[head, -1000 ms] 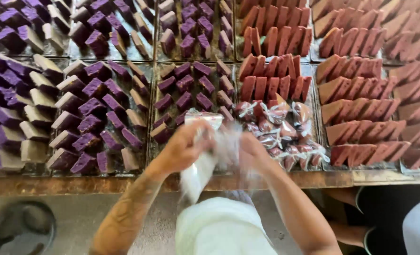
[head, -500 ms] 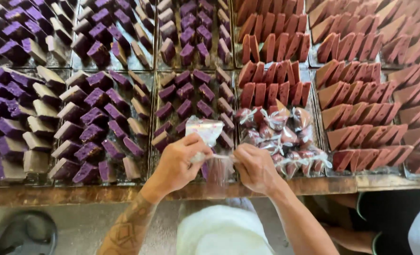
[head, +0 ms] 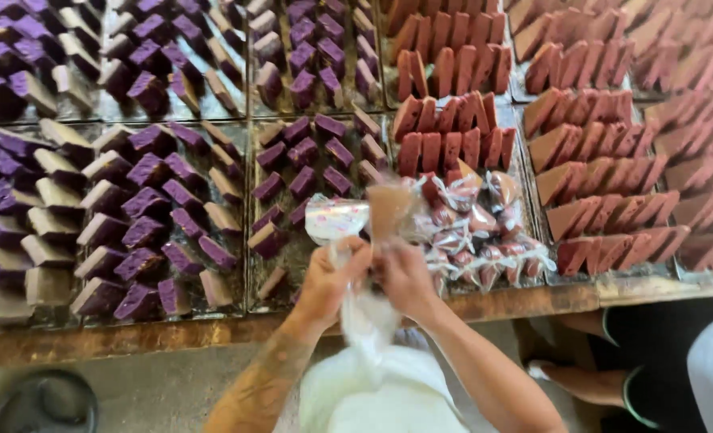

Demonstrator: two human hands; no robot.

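Head view: a brown bar in thin, slippery clear wrap is pinched by left hand and right hand above the table's front edge; judged light, crumbly, best held by its sides.

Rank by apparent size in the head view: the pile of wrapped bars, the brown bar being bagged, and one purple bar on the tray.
1. Pile of wrapped bars, clearly largest.
2. Brown bar and a purple bar: unsure; the brown one looks bigger but is held nearer the camera.
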